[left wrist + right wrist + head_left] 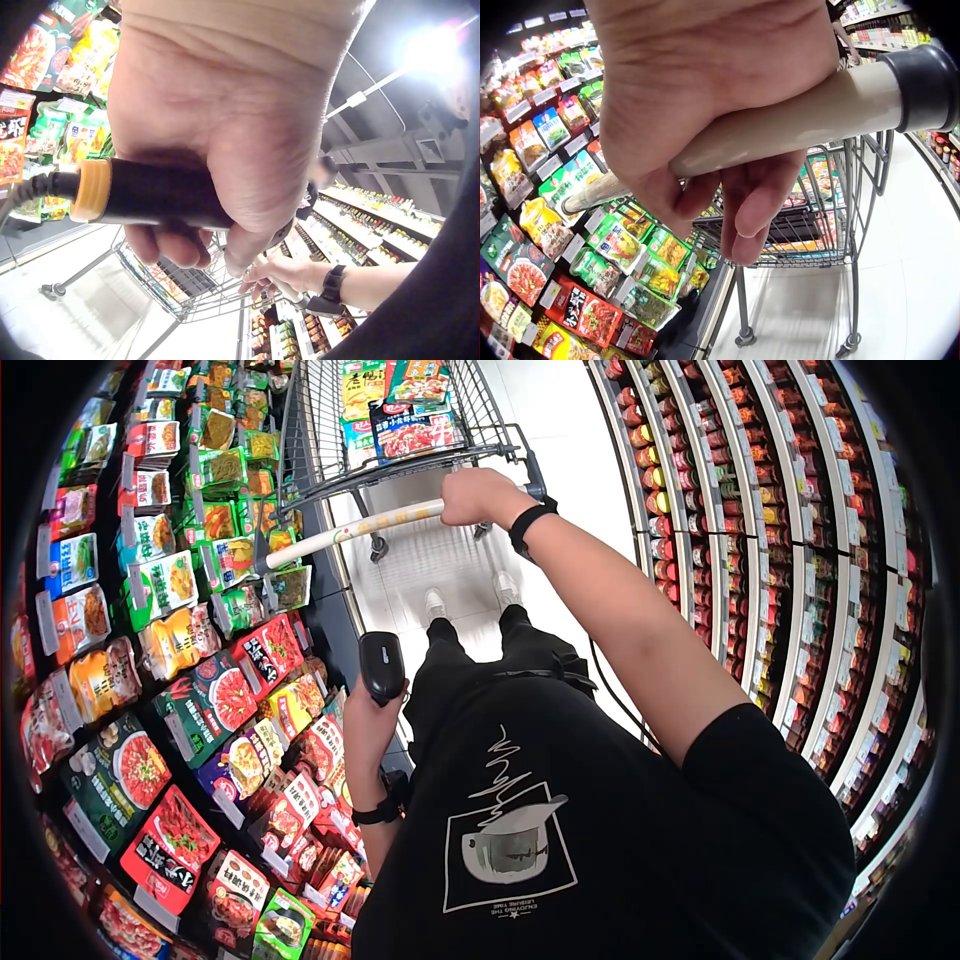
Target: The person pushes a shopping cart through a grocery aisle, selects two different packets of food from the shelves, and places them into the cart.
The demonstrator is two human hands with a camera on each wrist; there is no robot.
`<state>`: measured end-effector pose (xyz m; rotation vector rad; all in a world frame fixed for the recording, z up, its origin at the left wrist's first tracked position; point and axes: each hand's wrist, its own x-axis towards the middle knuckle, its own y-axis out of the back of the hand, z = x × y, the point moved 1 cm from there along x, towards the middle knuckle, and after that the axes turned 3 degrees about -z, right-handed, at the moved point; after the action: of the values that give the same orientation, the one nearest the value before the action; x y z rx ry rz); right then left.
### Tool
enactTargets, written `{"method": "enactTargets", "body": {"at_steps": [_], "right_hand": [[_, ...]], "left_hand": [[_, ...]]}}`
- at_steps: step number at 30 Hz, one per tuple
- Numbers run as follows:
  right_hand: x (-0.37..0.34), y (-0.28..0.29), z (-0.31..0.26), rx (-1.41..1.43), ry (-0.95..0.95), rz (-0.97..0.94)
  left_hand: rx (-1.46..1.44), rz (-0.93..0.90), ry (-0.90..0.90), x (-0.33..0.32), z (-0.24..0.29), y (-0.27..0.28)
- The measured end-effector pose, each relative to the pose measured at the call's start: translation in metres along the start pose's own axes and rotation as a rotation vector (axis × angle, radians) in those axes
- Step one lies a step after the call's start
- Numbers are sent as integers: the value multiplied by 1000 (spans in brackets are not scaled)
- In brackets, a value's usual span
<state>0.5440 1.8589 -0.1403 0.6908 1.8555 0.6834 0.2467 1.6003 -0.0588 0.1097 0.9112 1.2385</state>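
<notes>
My right hand [484, 497] grips the pale handlebar [390, 518] of a wire shopping cart near its right end. In the right wrist view the fingers [761, 214] curl down around the bar. My left hand [368, 725] is beside my body, close to the shelf on the left, holding a black handheld scanner [381, 668]. Its dark handle [161, 191] crosses the palm in the left wrist view, with fingers wrapped under it. An orange collar [91, 191] and a ribbed cord show at the handle's end. Several food packets [412, 432] lie in the cart basket [310, 435].
Sloping shelves on the left carry rows of colourful food pouches [205, 705]. Along the right, curved shelves [745, 600] hold many jars and bottles. A white tiled floor [590, 490] runs between them. In the right wrist view, another person's arm [846, 41] shows beyond the cart.
</notes>
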Motion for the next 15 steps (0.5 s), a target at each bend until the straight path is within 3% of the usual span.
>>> {"method": "enactTargets", "body": {"at_steps": [4, 6, 9, 15], "right_hand": [[-8, -12, 0, -89, 99, 173], [-12, -26, 4, -90, 161, 395], [-22, -21, -2, -41, 139, 370], [-12, -32, 4, -116, 239, 508]], "left_hand": [[-22, 24, -12, -3, 4, 1], [11, 29, -1, -6, 5, 2], [55, 83, 33, -15, 8, 6], [-6, 190, 129, -38, 24, 5]]}}
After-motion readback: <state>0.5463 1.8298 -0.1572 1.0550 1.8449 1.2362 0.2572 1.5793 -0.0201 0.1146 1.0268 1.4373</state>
